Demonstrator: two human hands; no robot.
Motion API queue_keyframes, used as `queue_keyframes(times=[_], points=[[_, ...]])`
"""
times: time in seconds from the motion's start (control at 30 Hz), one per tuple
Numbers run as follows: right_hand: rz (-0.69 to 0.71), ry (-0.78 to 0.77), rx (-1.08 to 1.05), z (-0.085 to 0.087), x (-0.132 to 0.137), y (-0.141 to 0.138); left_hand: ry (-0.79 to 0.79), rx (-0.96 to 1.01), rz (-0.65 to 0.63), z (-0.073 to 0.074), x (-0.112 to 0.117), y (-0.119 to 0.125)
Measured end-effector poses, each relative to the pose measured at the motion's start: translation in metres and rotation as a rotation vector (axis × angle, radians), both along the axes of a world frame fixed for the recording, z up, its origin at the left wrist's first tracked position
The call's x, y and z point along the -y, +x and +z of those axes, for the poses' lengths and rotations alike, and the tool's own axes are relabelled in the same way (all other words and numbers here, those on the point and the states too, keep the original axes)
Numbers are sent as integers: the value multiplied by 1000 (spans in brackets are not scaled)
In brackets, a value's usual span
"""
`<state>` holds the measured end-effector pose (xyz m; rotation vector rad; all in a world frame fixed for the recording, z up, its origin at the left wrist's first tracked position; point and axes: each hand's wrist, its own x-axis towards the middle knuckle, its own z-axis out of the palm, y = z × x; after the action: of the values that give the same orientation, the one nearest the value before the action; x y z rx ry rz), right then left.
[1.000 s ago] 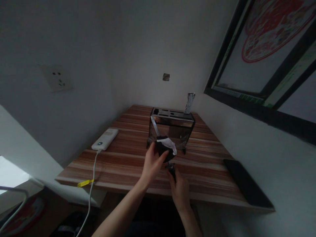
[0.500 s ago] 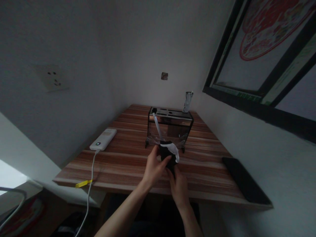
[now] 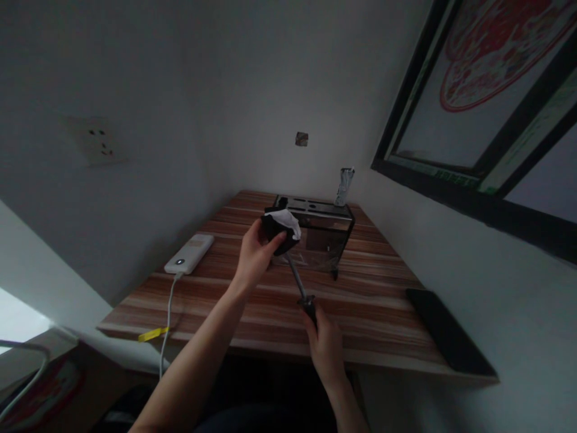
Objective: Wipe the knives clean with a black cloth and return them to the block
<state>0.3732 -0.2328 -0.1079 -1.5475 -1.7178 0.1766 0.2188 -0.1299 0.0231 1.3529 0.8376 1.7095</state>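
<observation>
My right hand point(image 3: 325, 337) is closed round the black handle of a sharpening steel point(image 3: 296, 278), low over the front of the table. The slim grey rod slants up and to the left from its guard. My left hand point(image 3: 255, 249) pinches a folded black-and-white cloth point(image 3: 282, 230) around the upper end of the rod, so the tip is hidden. Just behind the cloth stands a knife block point(image 3: 320, 207) with a slotted metal top and see-through sides. A wrapped handle point(image 3: 345, 185) sticks up at its right end.
On the left of the wood-grain table point(image 3: 374, 300) lies a white power bank point(image 3: 189, 254) with a white cable point(image 3: 169, 313). A yellow tag point(image 3: 153, 334) is at the front edge. A black phone-like slab point(image 3: 448, 331) lies at the right edge. Walls close in both sides.
My left hand has slid the cloth away from the handle, up and left along the rod to its far end. The lower rod and guard now show. My right hand stays at the handle.
</observation>
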Motion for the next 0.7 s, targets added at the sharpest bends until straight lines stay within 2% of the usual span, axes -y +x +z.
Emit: queue_keyframes(times=[0.13,0.27,0.53,0.7], points=[[16,16,31,1,1,0,30,19,80,12,-3,-8],[20,28,55,2,2,-1,48,10,108,17,-6,-18],[-3,32,128,0,1,-1,34,54,144,12,-12,-26],[-21,48,160,0,0,-2,12,40,135,8,-1,-18]])
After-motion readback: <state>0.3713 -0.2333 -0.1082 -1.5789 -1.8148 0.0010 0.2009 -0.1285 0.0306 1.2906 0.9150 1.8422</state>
